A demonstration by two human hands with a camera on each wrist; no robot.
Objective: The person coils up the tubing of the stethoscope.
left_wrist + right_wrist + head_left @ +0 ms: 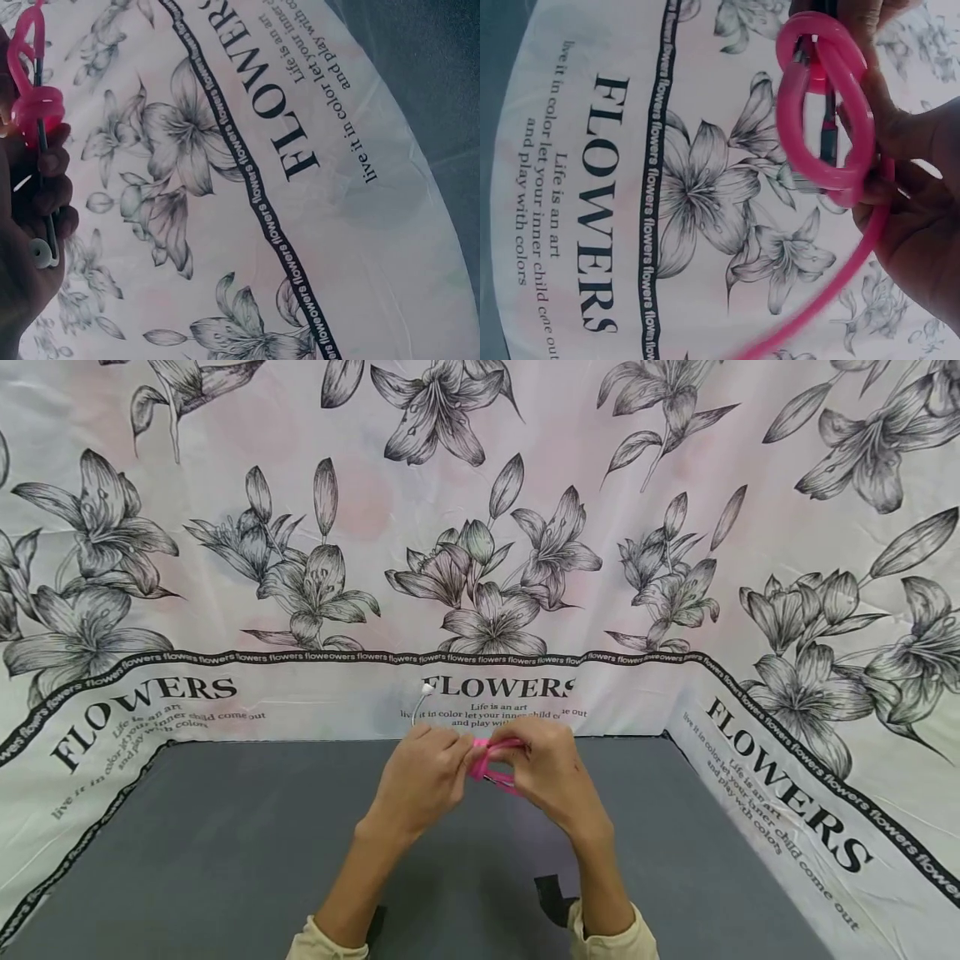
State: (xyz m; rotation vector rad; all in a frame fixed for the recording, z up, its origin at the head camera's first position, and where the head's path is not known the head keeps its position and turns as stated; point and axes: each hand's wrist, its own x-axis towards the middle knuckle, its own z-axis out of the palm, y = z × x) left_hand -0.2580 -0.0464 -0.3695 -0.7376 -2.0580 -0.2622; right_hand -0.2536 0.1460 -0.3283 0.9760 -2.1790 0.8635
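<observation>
Both hands hold a pink stethoscope up above the grey table, near its far edge. My left hand (422, 777) grips its thin metal ear tubes and the bunched tubing. A white eartip (427, 689) stands out above that hand; in the left wrist view an eartip (42, 253) shows beside the palm. The pink tubing (37, 112) is wrapped round the metal at the fingertips. My right hand (555, 777) pinches a loop of the tubing (791, 124) between thumb and fingers. From it a length of tube (810, 322) hangs away. The chest piece is hidden.
A grey table top (247, 843) lies below the hands. White cloth (360, 693) printed with flowers and lettering stands behind and along both sides. A black patch (553, 897) shows beside the right wrist, close to the sleeve (615, 935).
</observation>
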